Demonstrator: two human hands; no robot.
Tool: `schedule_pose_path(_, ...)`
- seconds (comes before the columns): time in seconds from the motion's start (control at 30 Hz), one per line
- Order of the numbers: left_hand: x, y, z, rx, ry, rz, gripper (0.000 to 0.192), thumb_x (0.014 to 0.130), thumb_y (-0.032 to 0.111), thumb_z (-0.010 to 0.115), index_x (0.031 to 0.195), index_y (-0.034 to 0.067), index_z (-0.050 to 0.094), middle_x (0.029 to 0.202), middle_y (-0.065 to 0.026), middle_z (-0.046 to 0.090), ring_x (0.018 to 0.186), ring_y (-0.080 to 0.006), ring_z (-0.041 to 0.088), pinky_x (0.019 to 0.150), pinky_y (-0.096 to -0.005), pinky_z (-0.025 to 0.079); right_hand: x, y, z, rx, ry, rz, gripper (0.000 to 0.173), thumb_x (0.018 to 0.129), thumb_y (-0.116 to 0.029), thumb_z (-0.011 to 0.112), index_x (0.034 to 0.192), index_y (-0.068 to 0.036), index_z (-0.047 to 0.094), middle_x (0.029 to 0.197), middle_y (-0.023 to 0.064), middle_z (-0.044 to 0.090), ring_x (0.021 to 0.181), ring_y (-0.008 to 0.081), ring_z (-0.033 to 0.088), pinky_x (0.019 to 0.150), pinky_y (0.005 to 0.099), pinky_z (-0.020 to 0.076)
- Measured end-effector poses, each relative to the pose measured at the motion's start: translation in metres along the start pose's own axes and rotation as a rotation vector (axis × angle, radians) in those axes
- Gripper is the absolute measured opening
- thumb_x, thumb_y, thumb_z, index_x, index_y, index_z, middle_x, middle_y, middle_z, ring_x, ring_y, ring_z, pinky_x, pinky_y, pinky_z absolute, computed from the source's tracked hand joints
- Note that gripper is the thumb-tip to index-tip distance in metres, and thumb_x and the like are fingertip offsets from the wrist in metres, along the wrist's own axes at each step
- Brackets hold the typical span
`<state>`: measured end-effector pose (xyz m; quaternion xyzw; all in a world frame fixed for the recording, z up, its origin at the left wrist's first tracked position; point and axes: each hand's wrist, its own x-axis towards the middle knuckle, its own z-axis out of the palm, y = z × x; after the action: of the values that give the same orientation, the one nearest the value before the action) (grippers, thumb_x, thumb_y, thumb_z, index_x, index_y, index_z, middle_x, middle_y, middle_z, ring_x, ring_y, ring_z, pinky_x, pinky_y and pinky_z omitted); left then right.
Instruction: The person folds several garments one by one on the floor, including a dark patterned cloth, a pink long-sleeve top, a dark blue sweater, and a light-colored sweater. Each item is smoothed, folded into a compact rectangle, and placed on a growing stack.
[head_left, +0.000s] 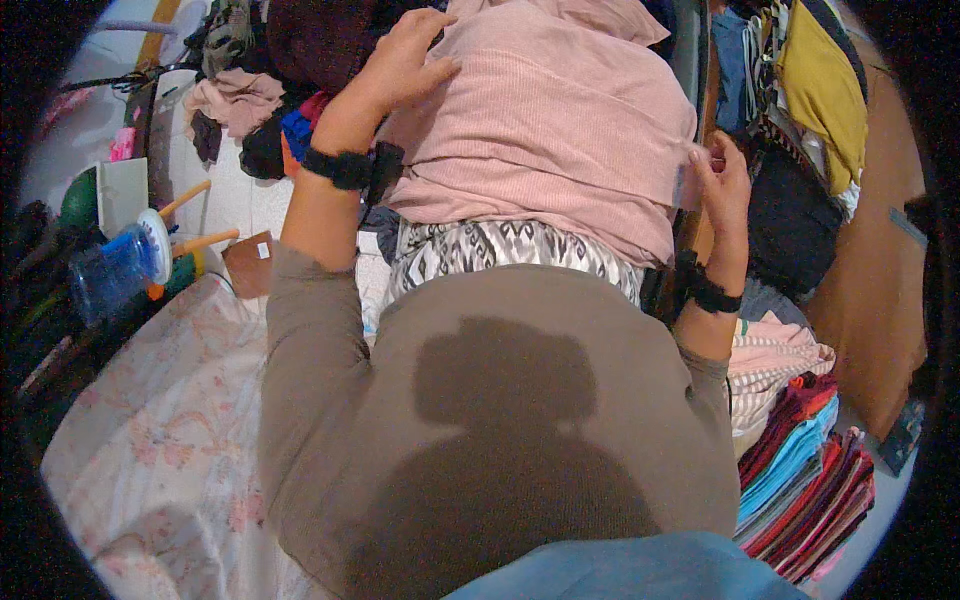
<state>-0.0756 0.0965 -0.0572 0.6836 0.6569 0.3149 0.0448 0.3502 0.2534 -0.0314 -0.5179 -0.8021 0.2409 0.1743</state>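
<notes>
A pink ribbed garment lies spread across my lap, with folds along its near edge. My left hand rests at its upper left edge, thumb apart from the fingers and the fingertips on the cloth. At the garment's right edge is my right hand, its fingers curled and its thumb by the cloth; whether it pinches the fabric is hard to tell. Black bands circle both wrists. Below the garment, patterned black-and-white trousers show on my legs.
To the right stand a stack of folded colourful clothes, a striped cloth and a mustard garment. Leftward are a floral sheet, a clear blue plastic container and a crumpled pale pink cloth on the tiled floor.
</notes>
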Motion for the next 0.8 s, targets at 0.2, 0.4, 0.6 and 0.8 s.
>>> schedule_pose_path(0.2, -0.076, 0.027, -0.011, -0.252, -0.049, -0.077, 0.04, 0.071, 0.008, 0.069, 0.109, 0.004, 0.06, 0.115, -0.0145, 0.057, 0.109, -0.032, 0.055, 0.095, -0.0376, 0.045, -0.042, 0.025, 0.02, 0.483, -0.118, 0.262, 0.051, 0.091, -0.02, 0.068, 0.135, -0.001, 0.051, 0.099, 0.0023, 0.059, 0.083, 0.0093, 0.055, 0.069, 0.0217, 0.0451)
schedule_pose_path(0.4, -0.112, 0.049, -0.003, -0.018, -0.148, -0.162, 0.043, 0.068, -0.001, 0.064, 0.111, 0.006, 0.06, 0.123, -0.016, 0.056, 0.117, -0.0344, 0.054, 0.098, -0.0421, 0.045, -0.036, -0.008, 0.027, 0.506, -0.102, 0.245, 0.05, 0.088, -0.004, 0.066, 0.135, 0.003, 0.051, 0.094, -0.0017, 0.054, 0.08, 0.0064, 0.049, 0.072, 0.0197, 0.0417)
schedule_pose_path(0.6, -0.117, 0.049, -0.024, 0.184, 0.129, -0.004, 0.027, 0.067, 0.003, 0.066, 0.094, 0.005, 0.061, 0.092, -0.0124, 0.064, 0.082, -0.0327, 0.063, 0.071, -0.0404, 0.051, -0.038, -0.019, -0.019, 0.973, 0.013, 0.21, 0.045, 0.091, -0.001, 0.063, 0.134, 0.0, 0.052, 0.095, 0.0007, 0.059, 0.076, 0.0075, 0.055, 0.066, 0.0189, 0.0432)
schedule_pose_path(0.8, -0.127, 0.063, -0.026, 0.071, -0.096, 0.004, 0.032, 0.065, 0.003, 0.065, 0.096, 0.004, 0.061, 0.095, -0.0136, 0.061, 0.083, -0.0341, 0.061, 0.071, -0.0411, 0.05, -0.035, 0.009, -0.015, 0.508, -0.082, 0.108, 0.033, 0.091, -0.004, 0.061, 0.125, -0.003, 0.06, 0.09, 0.0015, 0.06, 0.078, 0.0095, 0.056, 0.069, 0.0234, 0.0459)
